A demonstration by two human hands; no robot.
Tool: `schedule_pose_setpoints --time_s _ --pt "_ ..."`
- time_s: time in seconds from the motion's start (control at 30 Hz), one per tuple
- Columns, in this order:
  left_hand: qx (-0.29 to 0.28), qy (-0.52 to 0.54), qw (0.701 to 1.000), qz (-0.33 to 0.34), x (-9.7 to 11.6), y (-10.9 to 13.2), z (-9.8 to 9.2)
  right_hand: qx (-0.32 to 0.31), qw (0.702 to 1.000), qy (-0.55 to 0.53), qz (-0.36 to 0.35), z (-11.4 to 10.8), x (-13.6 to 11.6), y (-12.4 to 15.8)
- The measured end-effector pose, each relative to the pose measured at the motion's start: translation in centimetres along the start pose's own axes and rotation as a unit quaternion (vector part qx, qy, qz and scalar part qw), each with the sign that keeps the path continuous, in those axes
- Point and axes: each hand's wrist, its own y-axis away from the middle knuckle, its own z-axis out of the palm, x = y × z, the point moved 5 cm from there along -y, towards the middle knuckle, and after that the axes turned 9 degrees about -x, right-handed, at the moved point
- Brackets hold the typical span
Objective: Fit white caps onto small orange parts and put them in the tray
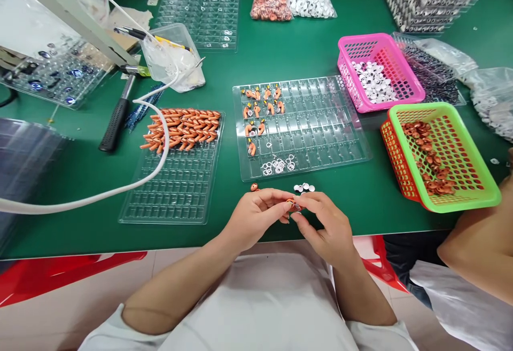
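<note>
Both hands meet just above the table's front edge, fingertips pinched together. Between the fingers of my left hand (262,215) is a small orange plastic part (294,205), partly hidden by the fingertips. My right hand (325,225) closes on the other side, its thumb by a small white disc (295,213). Just beyond the fingers lie several loose white discs (304,187) and a round orange piece (254,186). Farther off, a clear compartment tray (316,121) holds orange parts (270,107) at its left and small white rings (278,164) near its front.
Left of centre, another clear tray (168,190) carries stacked orange pieces (182,128). A white hose (136,184) curves over it, near a hammer (116,121). At right stand a pink basket (409,92) and a green basket (476,174). A co-worker's arm (481,249) is close at right.
</note>
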Motion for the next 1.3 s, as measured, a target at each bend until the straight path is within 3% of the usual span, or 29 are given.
schedule_pose_setpoints --time_s 0.43,0.73,1.07,1.3 --pt "0.057 -0.036 0.997 0.025 -1.0 -0.1 0.2 0.029 0.990 0.138 -0.014 0.7 -0.7 0.6" --pt "0.085 -0.047 0.995 0.028 -0.5 0.1 0.1 0.031 0.997 0.066 -0.005 1.1 -1.1 0.7" --pt "0.111 -0.019 0.993 0.045 -0.1 0.2 0.4 0.080 0.995 0.046 0.031 1.0 -1.3 0.5" --pt "0.115 -0.032 0.991 0.056 -0.3 0.2 0.4 0.040 0.992 -0.093 0.068 0.7 0.2 0.7"
